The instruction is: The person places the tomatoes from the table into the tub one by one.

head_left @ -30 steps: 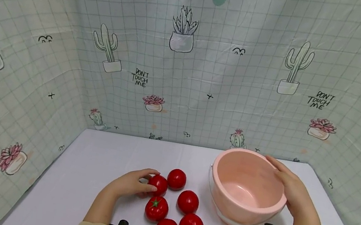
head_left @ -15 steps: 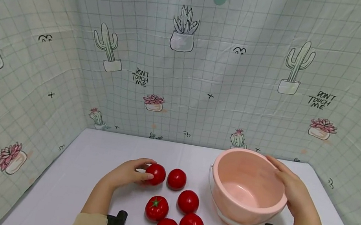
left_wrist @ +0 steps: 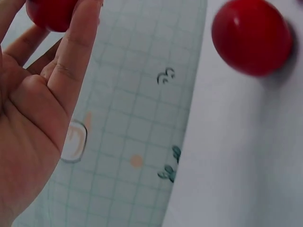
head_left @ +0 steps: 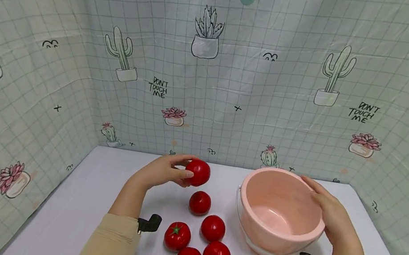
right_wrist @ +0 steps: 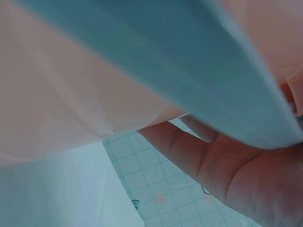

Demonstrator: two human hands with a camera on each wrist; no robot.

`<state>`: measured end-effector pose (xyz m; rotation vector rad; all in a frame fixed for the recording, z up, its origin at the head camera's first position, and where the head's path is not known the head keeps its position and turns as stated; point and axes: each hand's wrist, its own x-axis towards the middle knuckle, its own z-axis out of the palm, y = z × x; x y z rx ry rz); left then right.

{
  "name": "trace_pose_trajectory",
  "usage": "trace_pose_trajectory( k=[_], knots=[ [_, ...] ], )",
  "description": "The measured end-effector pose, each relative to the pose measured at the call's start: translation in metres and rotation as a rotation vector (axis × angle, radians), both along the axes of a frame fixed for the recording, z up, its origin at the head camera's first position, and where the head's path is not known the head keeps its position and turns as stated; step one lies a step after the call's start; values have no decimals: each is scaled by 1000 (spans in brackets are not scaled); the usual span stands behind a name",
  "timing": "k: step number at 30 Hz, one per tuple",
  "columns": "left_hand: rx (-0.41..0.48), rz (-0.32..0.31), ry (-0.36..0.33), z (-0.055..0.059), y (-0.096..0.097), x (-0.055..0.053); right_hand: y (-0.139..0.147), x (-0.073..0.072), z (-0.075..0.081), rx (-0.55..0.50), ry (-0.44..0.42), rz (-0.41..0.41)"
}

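Note:
My left hand point(head_left: 164, 172) holds a red tomato point(head_left: 198, 173) between thumb and fingers, raised above the far part of the table. In the left wrist view, part of that tomato point(left_wrist: 52, 14) shows at the fingertips. Several other tomatoes lie below on the white table, the nearest one point(head_left: 200, 203) just under the held one. On the right stands a pink bucket point(head_left: 270, 242), its mouth tipped toward me, and no contents show inside. My right hand point(head_left: 330, 211) grips its right side at the rim. In the right wrist view, the thumb point(right_wrist: 175, 144) lies against the bucket's outer wall.
Loose tomatoes, two with green stem ends point(head_left: 177, 236), cluster left of the bucket. A thin white handle point(head_left: 240, 205) hangs down the bucket's side. A cactus-printed cloth point(head_left: 236, 83) stands behind the table and along both sides.
My left hand has drawn the tomato away from the cluster, then lifted it up and toward the back and right. The right hand and bucket stay in place.

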<state>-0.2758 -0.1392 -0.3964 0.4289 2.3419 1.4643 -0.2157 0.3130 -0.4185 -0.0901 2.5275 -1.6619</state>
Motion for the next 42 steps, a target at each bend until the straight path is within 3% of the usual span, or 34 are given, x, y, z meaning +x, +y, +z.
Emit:
trace_pose_trajectory(
  k=[11,22,28,38,42],
  knots=[
    [3,-151,43,33,60,-16,0,0,2,13,-32,-25],
    [-4,-278,66,49,113,-19,1,-1,2,3,-22,-19],
    [-84,-362,66,59,142,-19,1,0,1,-11,-28,-23],
    [-248,-511,82,53,185,-19,1,1,1,-32,-17,-9],
    [-369,-548,140,50,201,-14,1,1,1,-32,-11,-12]
  ],
)
